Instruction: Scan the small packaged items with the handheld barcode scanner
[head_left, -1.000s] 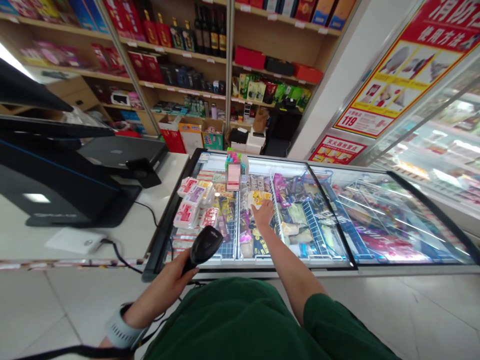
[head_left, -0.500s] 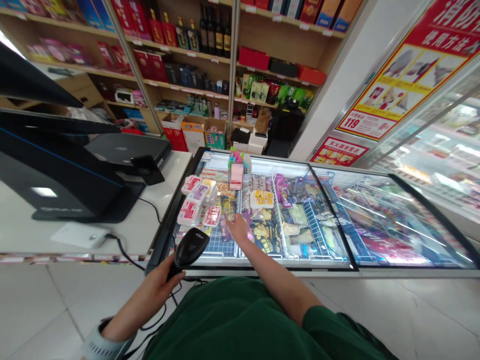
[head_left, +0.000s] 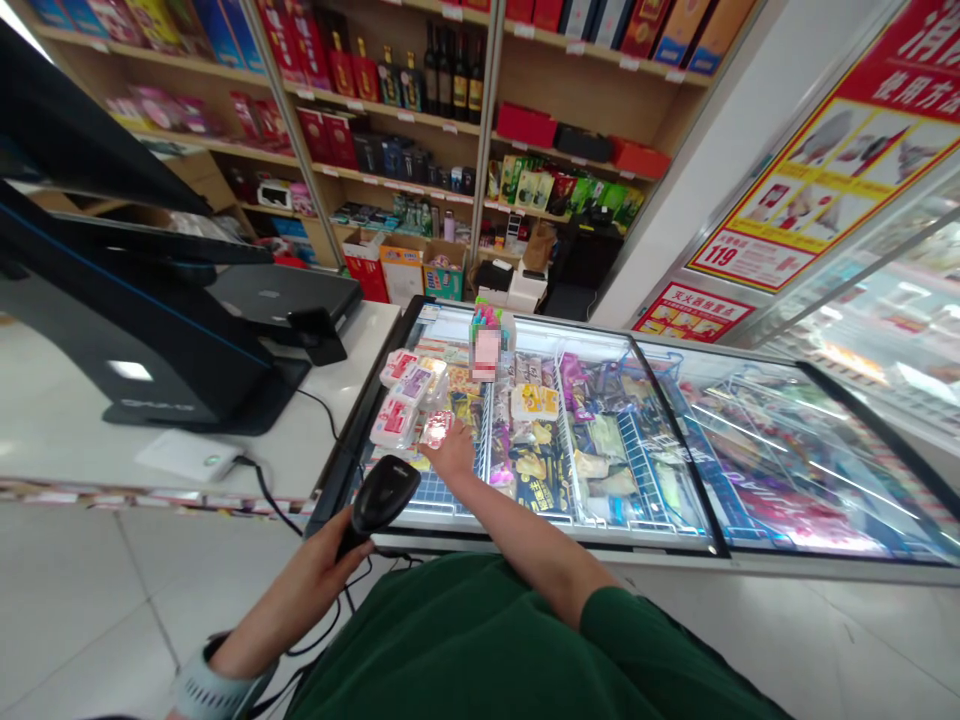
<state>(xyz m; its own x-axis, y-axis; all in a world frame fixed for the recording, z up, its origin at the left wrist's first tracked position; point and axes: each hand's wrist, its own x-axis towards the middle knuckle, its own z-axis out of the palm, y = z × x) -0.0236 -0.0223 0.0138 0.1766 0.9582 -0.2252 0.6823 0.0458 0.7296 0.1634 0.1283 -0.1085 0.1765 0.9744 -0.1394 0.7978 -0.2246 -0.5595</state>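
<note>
My left hand point(head_left: 330, 560) is wrapped round the handle of a black barcode scanner point(head_left: 386, 492), its head up over the near left edge of the glass-topped freezer point(head_left: 431, 518). On the glass, my right hand point(head_left: 451, 452) grips the near side of a small red-and-white plastic pack point(head_left: 436, 428), thumb to the left and fingers to the right. Just left of it sit more clear packs: a red-labelled one point(head_left: 394, 420), a purple-labelled one point(head_left: 414, 382) and another red-labelled one point(head_left: 399, 367). A yellow-and-white pack point(head_left: 535, 402) lies apart to the right.
A checkout terminal point(head_left: 180, 360) and a white box with a cable point(head_left: 191, 455) stand on the counter at left. A holder with colourful items point(head_left: 487, 318) is at the freezer's back. Behind are stocked shelves point(head_left: 409, 118); the scanner cable point(head_left: 345, 600) hangs by my body.
My right hand has moved left across the glass and taken hold of the small red-and-white pack. The scanner stays in my left hand. The view has shifted slightly.
</note>
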